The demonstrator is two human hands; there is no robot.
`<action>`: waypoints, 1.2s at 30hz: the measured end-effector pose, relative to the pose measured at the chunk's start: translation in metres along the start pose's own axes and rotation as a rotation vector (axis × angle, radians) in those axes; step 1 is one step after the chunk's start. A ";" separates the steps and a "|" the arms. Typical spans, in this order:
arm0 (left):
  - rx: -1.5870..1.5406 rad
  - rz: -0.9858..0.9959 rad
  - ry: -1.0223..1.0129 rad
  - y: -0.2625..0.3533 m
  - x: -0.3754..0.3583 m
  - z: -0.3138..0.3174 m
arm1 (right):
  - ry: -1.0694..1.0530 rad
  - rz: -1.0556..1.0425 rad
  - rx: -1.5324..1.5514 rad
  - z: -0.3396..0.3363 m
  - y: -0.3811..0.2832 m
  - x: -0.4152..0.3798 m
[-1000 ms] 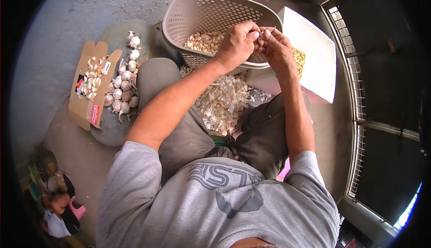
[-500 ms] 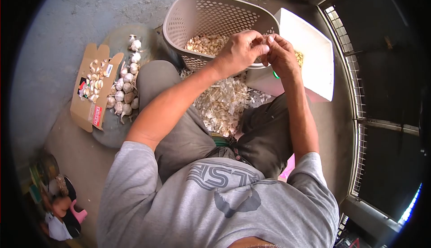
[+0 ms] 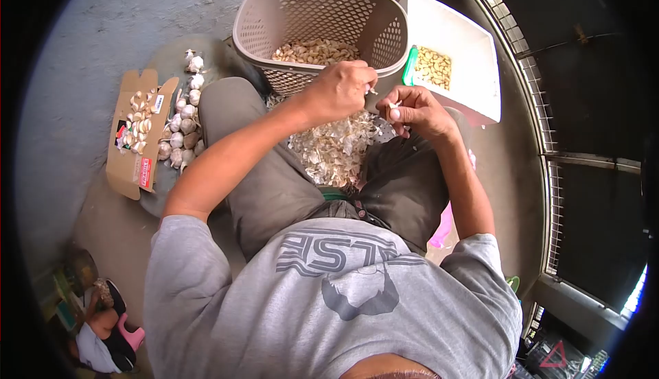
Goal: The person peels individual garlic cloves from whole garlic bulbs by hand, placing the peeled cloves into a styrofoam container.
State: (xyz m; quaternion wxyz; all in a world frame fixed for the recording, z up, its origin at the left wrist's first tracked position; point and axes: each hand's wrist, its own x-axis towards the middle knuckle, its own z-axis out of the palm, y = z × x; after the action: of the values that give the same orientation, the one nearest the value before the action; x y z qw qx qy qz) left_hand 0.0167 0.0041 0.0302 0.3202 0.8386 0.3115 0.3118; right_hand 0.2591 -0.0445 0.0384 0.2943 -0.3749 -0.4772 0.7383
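Note:
My left hand (image 3: pixel 338 91) is closed in a pinch, with a small whitish bit of garlic skin (image 3: pixel 371 91) at its fingertips. To its right, my right hand (image 3: pixel 422 113) grips a pale garlic clove (image 3: pixel 393 107) between thumb and fingers. The hands are a little apart. Below them, between my legs, lies a heap of papery garlic skins (image 3: pixel 333 149). Just beyond the hands stands a perforated basket (image 3: pixel 319 70), its bottom covered with unpeeled cloves (image 3: pixel 316 52). Peeled cloves (image 3: pixel 433 68) lie in a white box (image 3: pixel 467 53), beside a green object (image 3: pixel 410 65).
Several whole garlic bulbs (image 3: pixel 184 132) rest on a surface at my left. Next to them, an opened cardboard box (image 3: pixel 126 163) carries loose cloves (image 3: pixel 141 115). A person (image 3: pixel 103 321) is partly visible at lower left. A dark gate (image 3: pixel 590 132) runs along the right.
My hands have drawn apart and come down closer to me, off the basket's rim. The peeled cloves and green object in the white box now show more fully. The view has shifted slightly.

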 end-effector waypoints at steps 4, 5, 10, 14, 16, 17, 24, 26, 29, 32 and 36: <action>-0.157 -0.022 -0.146 0.011 -0.036 -0.013 | -0.029 0.015 -0.262 0.004 0.004 -0.010; -0.134 -0.017 -0.119 0.015 -0.047 -0.006 | 0.006 0.021 -0.242 0.009 0.006 -0.014; -0.203 -0.142 -0.044 0.025 -0.071 0.014 | 0.179 -0.072 -0.108 0.048 0.011 -0.021; -0.404 -0.295 0.002 0.015 -0.064 0.020 | 0.190 -0.116 -0.119 0.042 0.022 -0.013; -0.461 -0.334 0.022 0.016 -0.061 0.019 | 0.149 -0.151 -0.170 0.041 0.022 -0.007; -0.512 -0.369 0.018 0.016 -0.061 0.019 | 0.150 -0.156 -0.175 0.042 0.022 -0.007; -0.711 -0.455 0.082 0.027 -0.070 0.017 | 0.270 -0.271 0.016 0.070 0.028 0.004; -0.798 -0.453 0.090 0.018 -0.070 0.020 | 0.256 -0.265 -0.010 0.064 0.030 0.011; -0.858 -0.413 0.133 0.009 -0.062 0.021 | 0.251 -0.245 -0.119 0.058 0.021 0.020; -0.822 -0.400 0.164 0.000 -0.049 0.018 | 0.253 -0.224 -0.344 0.041 0.008 0.039; -0.775 -0.453 0.215 -0.025 -0.040 0.034 | 0.153 -0.123 -0.309 0.027 0.015 0.055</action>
State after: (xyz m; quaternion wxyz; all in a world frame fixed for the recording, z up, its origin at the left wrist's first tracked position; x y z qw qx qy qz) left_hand 0.0088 -0.0212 -0.0208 0.6360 0.5308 0.3788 0.4126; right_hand 0.2055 -0.0196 0.0169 0.3135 -0.4408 -0.5831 0.6061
